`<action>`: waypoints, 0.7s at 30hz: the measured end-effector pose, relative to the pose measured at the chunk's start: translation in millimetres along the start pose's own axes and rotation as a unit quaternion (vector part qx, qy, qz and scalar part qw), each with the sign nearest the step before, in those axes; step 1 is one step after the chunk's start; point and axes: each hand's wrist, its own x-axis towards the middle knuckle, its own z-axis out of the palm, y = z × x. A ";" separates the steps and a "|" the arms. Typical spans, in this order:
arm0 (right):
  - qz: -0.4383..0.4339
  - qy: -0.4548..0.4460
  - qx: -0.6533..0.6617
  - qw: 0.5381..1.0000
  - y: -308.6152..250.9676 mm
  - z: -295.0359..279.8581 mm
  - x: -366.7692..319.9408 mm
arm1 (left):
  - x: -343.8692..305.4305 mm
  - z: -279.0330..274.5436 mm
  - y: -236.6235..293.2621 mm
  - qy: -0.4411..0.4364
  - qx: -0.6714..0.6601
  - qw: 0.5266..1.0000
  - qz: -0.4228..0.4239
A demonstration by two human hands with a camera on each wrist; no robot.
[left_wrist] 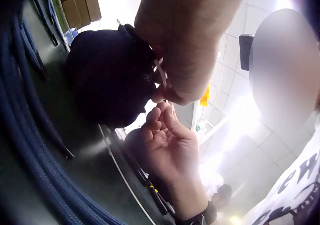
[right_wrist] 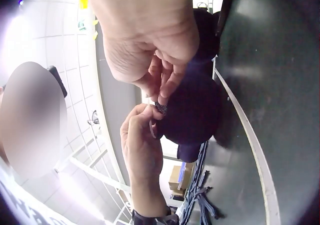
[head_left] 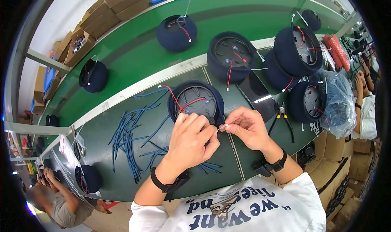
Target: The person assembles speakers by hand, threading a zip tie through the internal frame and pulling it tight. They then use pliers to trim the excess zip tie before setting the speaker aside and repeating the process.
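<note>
While 1 white strip (left_wrist: 161, 72) is pinched by the left hand (head_left: 189, 140) and right hand (head_left: 248, 128), 1 navy casing (head_left: 199, 95) (hollow side up) is seen alongside.

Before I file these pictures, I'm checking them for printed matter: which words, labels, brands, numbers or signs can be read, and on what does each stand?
"we want": white shirt, upside down in the head view.
"Tiger", then unclear letters ending in "nd": same shirt.
Small print beside the shirt's brown picture: too small to read.
Nothing else is legible.
</note>
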 end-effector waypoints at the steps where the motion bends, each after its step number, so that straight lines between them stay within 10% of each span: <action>1: -0.011 0.000 -0.012 1.000 0.2 0.2 0.4 | 0.5 -0.5 0.4 -0.003 0.002 1.000 0.003; 11: -0.020 0.014 0.023 0.999 -0.3 6.9 1.5 | 4.0 3.8 7.2 0.092 -0.044 0.995 -0.006; 21: -0.059 0.022 -0.065 0.996 -3.3 -4.7 2.2 | -8.9 8.7 -9.8 0.059 0.123 0.979 0.155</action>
